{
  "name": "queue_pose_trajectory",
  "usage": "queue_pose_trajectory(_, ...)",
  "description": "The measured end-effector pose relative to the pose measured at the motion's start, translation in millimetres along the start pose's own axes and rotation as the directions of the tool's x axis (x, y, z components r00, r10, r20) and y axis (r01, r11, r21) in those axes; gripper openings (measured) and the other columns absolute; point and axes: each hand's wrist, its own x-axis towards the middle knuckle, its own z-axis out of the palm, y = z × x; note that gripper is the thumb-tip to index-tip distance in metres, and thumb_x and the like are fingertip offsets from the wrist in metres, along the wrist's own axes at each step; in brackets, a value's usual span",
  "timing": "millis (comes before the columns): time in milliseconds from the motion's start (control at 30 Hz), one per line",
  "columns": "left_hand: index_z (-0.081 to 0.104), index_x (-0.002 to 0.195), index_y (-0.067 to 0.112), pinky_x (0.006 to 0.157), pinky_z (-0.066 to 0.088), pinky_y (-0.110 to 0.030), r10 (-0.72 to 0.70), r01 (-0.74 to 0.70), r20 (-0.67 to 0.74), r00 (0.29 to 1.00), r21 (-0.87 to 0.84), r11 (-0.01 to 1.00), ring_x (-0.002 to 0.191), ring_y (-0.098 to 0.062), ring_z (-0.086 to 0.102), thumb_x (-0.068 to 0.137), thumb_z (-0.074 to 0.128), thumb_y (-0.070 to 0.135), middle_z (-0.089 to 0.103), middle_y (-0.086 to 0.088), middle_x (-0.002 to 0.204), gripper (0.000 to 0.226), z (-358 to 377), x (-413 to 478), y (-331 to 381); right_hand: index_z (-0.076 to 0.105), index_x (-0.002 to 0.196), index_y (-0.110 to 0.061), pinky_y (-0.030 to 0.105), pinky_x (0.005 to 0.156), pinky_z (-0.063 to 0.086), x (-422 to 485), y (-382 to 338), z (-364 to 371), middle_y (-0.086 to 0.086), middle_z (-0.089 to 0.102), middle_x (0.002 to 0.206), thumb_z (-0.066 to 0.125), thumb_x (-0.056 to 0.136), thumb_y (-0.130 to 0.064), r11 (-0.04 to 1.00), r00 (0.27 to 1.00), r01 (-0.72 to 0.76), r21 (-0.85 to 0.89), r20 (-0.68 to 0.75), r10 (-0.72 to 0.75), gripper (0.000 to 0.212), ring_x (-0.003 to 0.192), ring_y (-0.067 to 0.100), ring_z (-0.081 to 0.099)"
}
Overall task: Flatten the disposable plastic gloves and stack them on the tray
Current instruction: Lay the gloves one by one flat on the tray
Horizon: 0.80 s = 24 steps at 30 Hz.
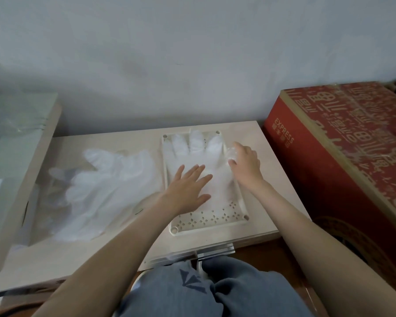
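**A:** Where is the glove at this point?

**B:** One translucent white disposable plastic glove [206, 161] lies on the cream rectangular perforated plastic tray [215, 221]. Its finger parts point to the far end and reach the far rim. The rest, a loose heap of translucent plastic gloves [105, 191], waits on the pale wooden surface [101, 252] just left of the tray.

**A:** And the hands?

**B:** The left hand [188, 186] lies flat on the glove's palm, its fingers [196, 172] straight and spread wide, pressing down. The right hand [245, 163] is at the tray's right edge, where its forefinger and thumb appear to pinch the glove's crumpled thumb part.

**A:** So the step is smoothing?

**B:** It looks so, and the thumb part seems to be the last bunched bit. To do it well, the person should keep the left palm down as an anchor so the slippery film does not slide. The right hand can then draw the thumb part outwards, lay it down gently, and sweep from the palm towards the tips to push the air out. A hard tug could drag the whole glove askew or over the right rim.

**A:** Is anything in the way?

**B:** No, the red printed cardboard box [329, 168] stands off to the right, apart from the tray
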Motion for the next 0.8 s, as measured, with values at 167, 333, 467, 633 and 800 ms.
queue_pose_trajectory(167, -0.003, 0.153, 0.028, 0.118, -0.007, -0.048, -0.017, 0.014, 0.076, 0.997, 0.043, 0.999, 0.148, -0.020, -0.012, 0.098, 0.025, 0.057, -0.013, -0.005, 0.160, 0.068, 9.9, 14.3, -1.8, 0.059, 0.125, -0.019, 0.039, 0.107, 0.035, 34.7, 11.3, -7.1, 0.004, 0.047, 0.135, 0.059, 0.089, -0.035, 0.914, 0.979, -0.174, 0.365, 0.162, 0.122, 0.039, 0.132, 0.026, 0.036)
queue_pose_trajectory(333, -0.013, 0.152, 0.025, 0.118, -0.007, -0.048, -0.041, 0.035, 0.091, 0.995, 0.061, 0.998, 0.147, -0.022, -0.014, 0.097, 0.019, 0.060, -0.016, -0.007, 0.160, 0.072, 22.5, 19.5, -1.1, 0.067, 0.096, 0.006, 0.040, 0.103, 0.039, 44.0, 8.6, -15.1, 0.013, 0.057, 0.107, 0.065, 0.084, -0.020, 0.956, 0.973, -0.084, 0.282, 0.228, 0.018, 0.029, 0.121, 0.027, 0.044)
queue_pose_trajectory(467, -0.014, 0.151, 0.023, 0.118, -0.007, -0.047, -0.041, 0.035, 0.084, 0.996, 0.067, 0.997, 0.147, -0.023, -0.015, 0.097, 0.014, 0.059, -0.019, -0.008, 0.159, 0.071, 28.2, 19.1, -1.3, 0.062, 0.089, 0.013, 0.043, 0.099, 0.041, 40.9, 7.7, -18.0, 0.019, 0.056, 0.110, 0.062, 0.084, -0.021, 0.981, 0.962, -0.065, 0.182, 0.274, 0.013, 0.034, 0.112, 0.028, 0.047)
queue_pose_trajectory(633, -0.015, 0.151, 0.023, 0.119, -0.007, -0.047, -0.051, 0.046, 0.077, 0.996, 0.068, 0.997, 0.147, -0.022, -0.016, 0.098, 0.012, 0.058, -0.020, -0.007, 0.159, 0.070, 29.7, 17.7, -1.8, 0.029, 0.045, -0.014, 0.028, 0.058, 0.029, 36.8, 8.1, -18.3, 0.000, 0.038, 0.061, 0.057, 0.085, -0.018, 0.981, 0.971, -0.017, 0.192, 0.239, -0.030, 0.049, 0.065, 0.015, 0.038)
queue_pose_trajectory(800, -0.012, 0.152, 0.022, 0.118, -0.007, -0.047, -0.072, 0.067, 0.063, 0.995, 0.073, 0.995, 0.147, -0.022, -0.014, 0.098, 0.011, 0.057, -0.018, -0.006, 0.159, 0.068, 29.2, 16.8, -2.5, 0.038, 0.053, 0.000, 0.020, 0.044, 0.021, 31.2, 9.9, -24.0, 0.004, 0.032, 0.056, 0.054, 0.084, -0.017, 0.974, 0.963, -0.047, 0.220, 0.269, -0.015, 0.039, 0.050, 0.009, 0.030)
